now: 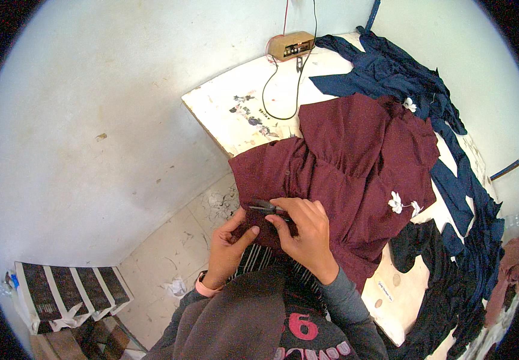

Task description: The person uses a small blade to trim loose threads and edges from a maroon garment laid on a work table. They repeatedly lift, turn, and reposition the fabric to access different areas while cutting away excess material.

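Observation:
A maroon garment lies spread and wrinkled over the near part of the table, its left end hanging toward me. My left hand pinches the edge of that cloth between thumb and fingers. In my right hand is a pair of small dark thread snips, gripped between thumb and fingers. The blades point left, close against the maroon cloth and just above my left fingertips. Whether the blades touch a thread is too small to tell. White fabric flowers sit on the garment's right side.
The pale table has a worn left edge. Near the wall stands a wooden box with wires. Navy cloth is heaped along the far and right sides, black cloth at right. A striped black-and-white stack stands lower left; scraps litter the floor.

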`<action>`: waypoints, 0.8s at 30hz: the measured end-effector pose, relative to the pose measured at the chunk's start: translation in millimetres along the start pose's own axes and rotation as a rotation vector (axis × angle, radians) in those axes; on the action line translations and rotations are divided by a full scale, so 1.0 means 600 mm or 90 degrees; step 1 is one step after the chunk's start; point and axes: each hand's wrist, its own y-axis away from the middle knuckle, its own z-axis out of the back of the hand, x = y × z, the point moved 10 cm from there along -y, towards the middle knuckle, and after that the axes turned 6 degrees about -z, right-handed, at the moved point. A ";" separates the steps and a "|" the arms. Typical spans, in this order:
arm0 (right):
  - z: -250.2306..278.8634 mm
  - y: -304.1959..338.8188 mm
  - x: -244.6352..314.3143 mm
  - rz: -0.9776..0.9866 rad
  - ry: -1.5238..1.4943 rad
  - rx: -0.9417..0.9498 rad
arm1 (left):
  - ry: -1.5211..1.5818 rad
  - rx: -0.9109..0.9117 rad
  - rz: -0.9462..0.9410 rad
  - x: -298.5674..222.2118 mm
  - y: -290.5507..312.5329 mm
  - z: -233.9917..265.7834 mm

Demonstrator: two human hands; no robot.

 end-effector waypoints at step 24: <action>-0.009 0.014 -0.020 -0.062 -0.120 0.037 | -0.009 0.004 0.003 -0.011 0.014 0.005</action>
